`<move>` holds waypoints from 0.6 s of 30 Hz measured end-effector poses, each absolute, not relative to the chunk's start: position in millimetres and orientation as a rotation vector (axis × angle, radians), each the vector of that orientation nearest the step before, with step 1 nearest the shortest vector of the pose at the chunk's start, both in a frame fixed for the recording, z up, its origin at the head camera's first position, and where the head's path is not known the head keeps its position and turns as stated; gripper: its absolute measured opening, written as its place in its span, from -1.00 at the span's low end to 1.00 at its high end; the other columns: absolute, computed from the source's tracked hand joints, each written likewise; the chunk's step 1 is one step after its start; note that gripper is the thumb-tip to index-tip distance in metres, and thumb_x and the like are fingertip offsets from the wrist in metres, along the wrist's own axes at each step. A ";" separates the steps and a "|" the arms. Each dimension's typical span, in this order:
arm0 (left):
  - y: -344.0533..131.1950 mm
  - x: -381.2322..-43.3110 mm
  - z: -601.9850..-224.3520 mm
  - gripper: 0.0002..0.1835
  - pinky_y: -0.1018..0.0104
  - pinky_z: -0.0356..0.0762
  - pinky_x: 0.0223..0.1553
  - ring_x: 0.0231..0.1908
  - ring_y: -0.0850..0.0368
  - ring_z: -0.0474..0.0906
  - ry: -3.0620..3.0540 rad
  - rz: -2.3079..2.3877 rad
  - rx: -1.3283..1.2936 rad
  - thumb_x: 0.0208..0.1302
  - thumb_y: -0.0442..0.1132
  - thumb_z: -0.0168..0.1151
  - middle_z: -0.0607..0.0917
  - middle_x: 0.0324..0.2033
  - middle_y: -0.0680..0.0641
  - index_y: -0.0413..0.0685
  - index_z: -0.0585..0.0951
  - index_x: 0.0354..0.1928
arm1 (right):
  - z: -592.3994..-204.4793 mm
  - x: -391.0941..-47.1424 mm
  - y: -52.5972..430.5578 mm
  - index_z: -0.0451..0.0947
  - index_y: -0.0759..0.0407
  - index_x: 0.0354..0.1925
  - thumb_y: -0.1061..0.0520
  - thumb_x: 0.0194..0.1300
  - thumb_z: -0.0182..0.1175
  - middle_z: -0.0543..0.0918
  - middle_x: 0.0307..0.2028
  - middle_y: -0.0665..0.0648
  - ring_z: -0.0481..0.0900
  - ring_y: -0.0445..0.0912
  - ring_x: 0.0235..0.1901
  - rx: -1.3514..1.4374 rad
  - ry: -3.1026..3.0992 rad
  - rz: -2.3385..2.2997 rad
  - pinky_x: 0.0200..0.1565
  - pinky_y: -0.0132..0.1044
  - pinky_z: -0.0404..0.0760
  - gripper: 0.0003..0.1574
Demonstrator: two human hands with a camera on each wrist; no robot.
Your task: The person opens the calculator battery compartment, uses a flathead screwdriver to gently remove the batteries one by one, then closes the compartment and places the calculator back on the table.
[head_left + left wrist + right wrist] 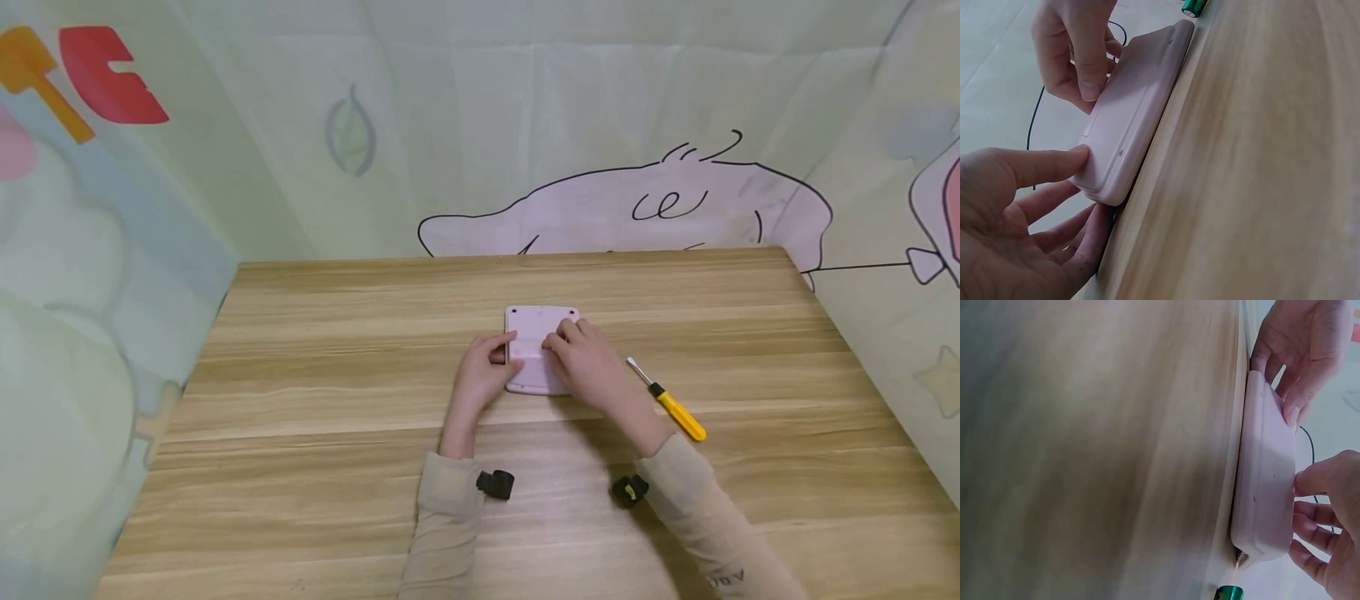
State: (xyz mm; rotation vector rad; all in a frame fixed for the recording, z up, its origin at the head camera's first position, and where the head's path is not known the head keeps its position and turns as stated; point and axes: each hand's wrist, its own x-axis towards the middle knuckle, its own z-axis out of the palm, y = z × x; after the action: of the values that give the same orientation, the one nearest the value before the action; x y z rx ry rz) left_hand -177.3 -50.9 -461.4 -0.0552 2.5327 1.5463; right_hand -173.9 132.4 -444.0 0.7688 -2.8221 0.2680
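A pink calculator (538, 321) lies back side up on the table, with dark round spots at its far corners. My left hand (483, 371) pinches its left edge, the thumb on the upper face and the fingers along the side and underneath. Reaching over from the right, my right hand (588, 367) rests its fingertips on the middle of the back, near a shallow step. In the right wrist view its fingers (1316, 534) are spread and lightly bent against the casing. Part of the calculator's right side is hidden under this hand.
A screwdriver (678, 414) with a yellow and black handle lies right of my right forearm. A green battery (1194, 6) stands out beyond the calculator in the left wrist view. The wooden table (322, 400) ends at a printed cloth backdrop (465, 125).
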 end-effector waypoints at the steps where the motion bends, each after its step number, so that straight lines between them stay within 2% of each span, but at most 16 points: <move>1: -50.8 -177.4 -461.5 -0.49 0.17 0.57 -0.02 -0.04 -0.01 0.58 2.529 1.548 -0.058 0.13 -0.28 0.36 0.57 -0.03 -0.16 0.02 0.58 0.18 | -443.5 -173.0 131.8 0.61 0.16 -0.13 0.19 0.30 0.18 0.48 -0.28 0.12 0.35 0.00 -0.27 0.764 -2.829 0.253 -0.25 -0.20 0.42 -0.83; 7: -50.3 -176.9 -461.5 -0.49 0.16 0.57 -0.01 -0.03 -0.02 0.57 2.522 1.556 -0.047 0.13 -0.28 0.36 0.56 -0.02 -0.16 0.01 0.57 0.19 | -443.6 -169.2 129.0 0.61 0.16 -0.12 0.22 0.30 0.17 0.47 -0.28 0.13 0.33 0.01 -0.27 0.715 -2.841 0.205 -0.23 -0.19 0.40 -0.82; 18: -50.9 -177.4 -460.2 -0.49 0.15 0.57 -0.01 -0.03 -0.02 0.58 2.527 1.543 -0.049 0.14 -0.28 0.35 0.57 0.00 -0.18 0.00 0.57 0.19 | -447.5 -171.2 131.6 0.63 0.09 -0.13 0.16 0.25 0.23 0.52 -0.30 0.09 0.38 0.00 -0.28 0.678 -2.805 0.239 -0.25 -0.19 0.44 -0.81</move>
State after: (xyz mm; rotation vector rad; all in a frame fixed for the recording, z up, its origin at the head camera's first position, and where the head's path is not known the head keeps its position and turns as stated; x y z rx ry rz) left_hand -177.4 -50.9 -460.2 -0.0486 2.5275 1.5429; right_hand -171.2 131.6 -447.5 0.6776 -2.8045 0.2393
